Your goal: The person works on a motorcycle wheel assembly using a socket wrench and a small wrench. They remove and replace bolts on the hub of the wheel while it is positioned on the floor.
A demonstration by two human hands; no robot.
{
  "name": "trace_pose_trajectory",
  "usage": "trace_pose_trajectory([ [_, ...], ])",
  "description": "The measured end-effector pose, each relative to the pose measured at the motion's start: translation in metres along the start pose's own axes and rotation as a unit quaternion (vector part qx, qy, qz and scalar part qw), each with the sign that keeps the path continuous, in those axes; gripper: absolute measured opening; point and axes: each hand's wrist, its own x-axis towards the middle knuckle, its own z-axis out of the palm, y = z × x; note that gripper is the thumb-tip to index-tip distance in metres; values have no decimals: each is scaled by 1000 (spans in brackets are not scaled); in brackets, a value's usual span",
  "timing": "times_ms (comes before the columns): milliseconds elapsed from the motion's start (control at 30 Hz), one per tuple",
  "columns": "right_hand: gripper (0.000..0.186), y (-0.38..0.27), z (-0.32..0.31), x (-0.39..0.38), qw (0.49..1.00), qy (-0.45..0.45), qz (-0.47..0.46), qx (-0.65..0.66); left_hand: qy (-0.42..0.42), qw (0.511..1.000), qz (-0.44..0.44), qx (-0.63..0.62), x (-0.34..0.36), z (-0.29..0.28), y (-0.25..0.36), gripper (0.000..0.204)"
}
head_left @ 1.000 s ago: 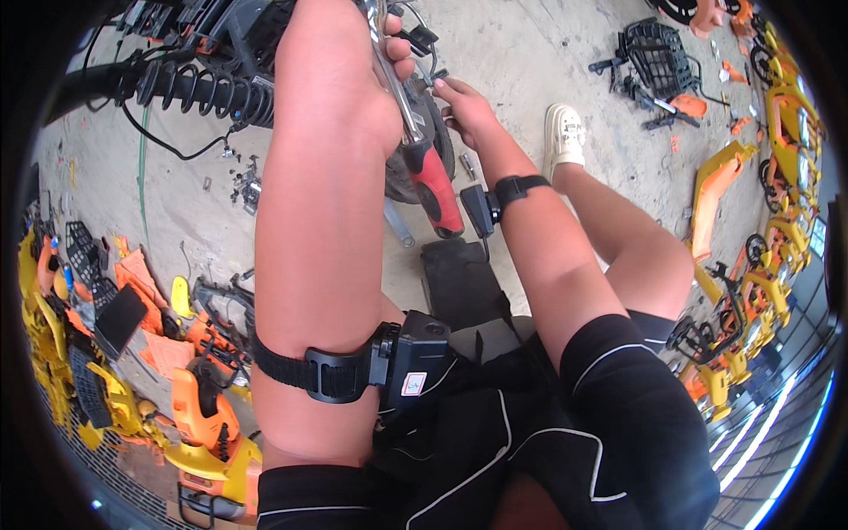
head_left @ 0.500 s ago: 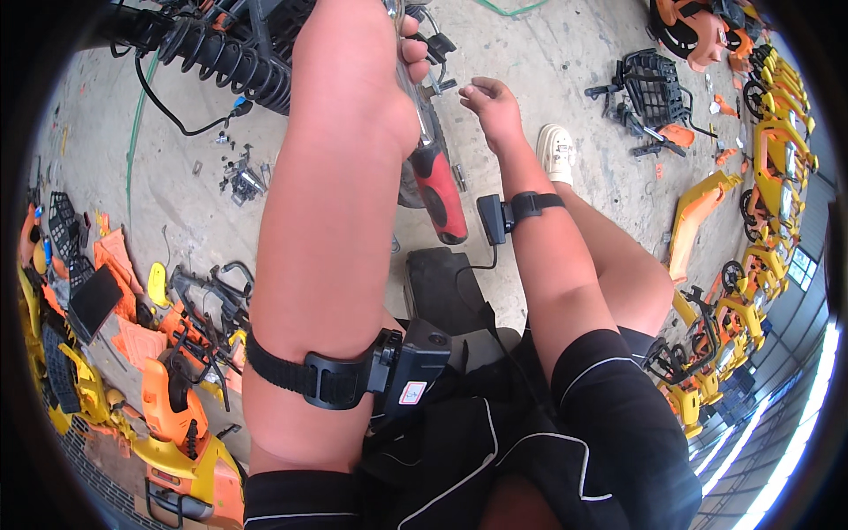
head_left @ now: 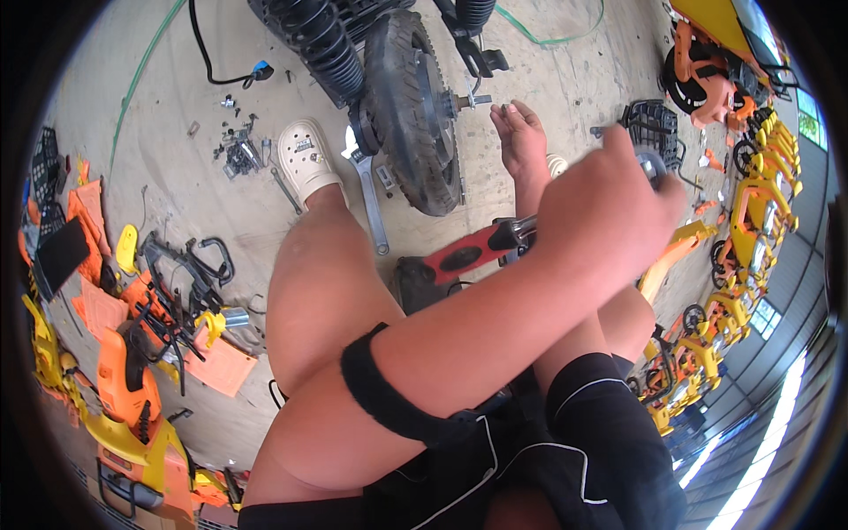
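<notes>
Left hand: closed firmly around the metal shaft of the ratchet, so yeah, that fist (head_left: 609,199) is pretty well clenched, a bit blurry too.
Ratchet: the red-and-black-handled ratchet (head_left: 468,256) is held crosswise above the floor; the handle is left poking out to the left of the grip, slightly lower, and the shiny head can be seen past the fingers on the right.
Right hand: held up just beside the axle (head_left: 473,101), a small gap left between them; fingertips of the hand (head_left: 523,141) are bunched together, but whether something tiny is pinched there can't be made out.
Wheel: the black tyre (head_left: 402,115) is seen well apart from the ratchet, up and left of it, with a coil-spring shock absorber (head_left: 322,49) mounted alongside.
Floor: an adjustable wrench (head_left: 368,190) is laid between the tyre and a beige clog (head_left: 306,159); small hardware (head_left: 240,152) is piled left of the clog.
Right edge: a row of yellow scooters (head_left: 760,203) is parked there.
</notes>
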Motion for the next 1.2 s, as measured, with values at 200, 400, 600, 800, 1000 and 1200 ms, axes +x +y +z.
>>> trace_pose_trajectory([
  [200,45,-4,-3,8,993,-54,-33,-102,-75,997,-2,27,1,20,-13,42],
  [400,42,2,-8,14,987,-45,-48,-144,-85,996,6,35,8,17,-13,42],
  [600,31,16,-56,-12,991,-24,126,-49,-93,992,46,74,-2,24,-18,40],
  [800,22,123,-228,-52,935,-203,205,-209,-125,988,40,85,-7,60,-21,35],
  [1000,21,158,-157,-118,867,-70,376,-320,-47,986,81,136,11,56,-18,34],
  [1200,31,195,-74,-112,747,-215,229,-586,-23,983,82,165,17,37,-18,34],
])
